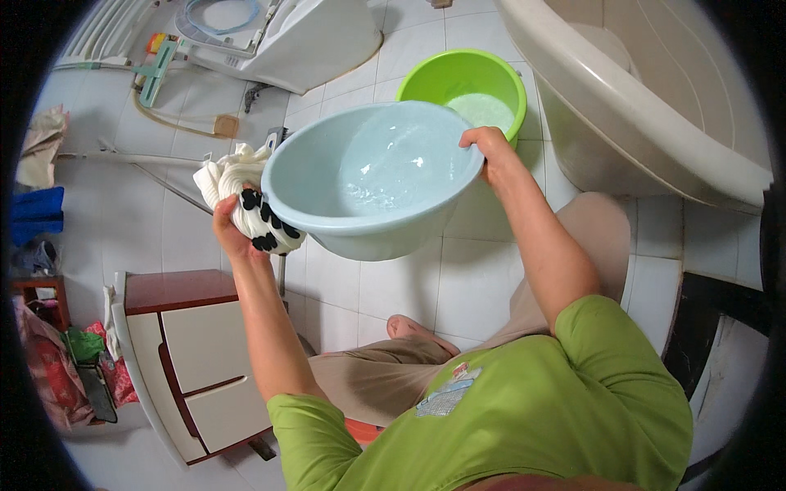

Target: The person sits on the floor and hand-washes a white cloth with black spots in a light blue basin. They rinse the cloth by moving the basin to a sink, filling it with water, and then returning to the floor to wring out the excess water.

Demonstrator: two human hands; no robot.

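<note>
My right hand (493, 152) grips the rim of a pale blue plastic basin (374, 230), thumb on top. The basin is held above the tiled floor, tilted, with a little clear water showing inside. In my left hand (236, 232) is a bunched, twisted white ribbed knit garment (230, 178) with black patches. That bundle presses against the basin's left rim; whether any left fingers also support the basin is hidden. Beyond it, a bright green plastic basin (424, 77) stands on the floor with cloudy, whitish water in it, partly covered by the blue one.
A bathtub (559, 80) curves along the right. At the upper left stands a white toilet (319, 43). A cabinet with cream drawers (206, 344) is by my left arm. A squeegee-like green tool (156, 73) leans near the wall. My bare foot (417, 331) rests on the tiles.
</note>
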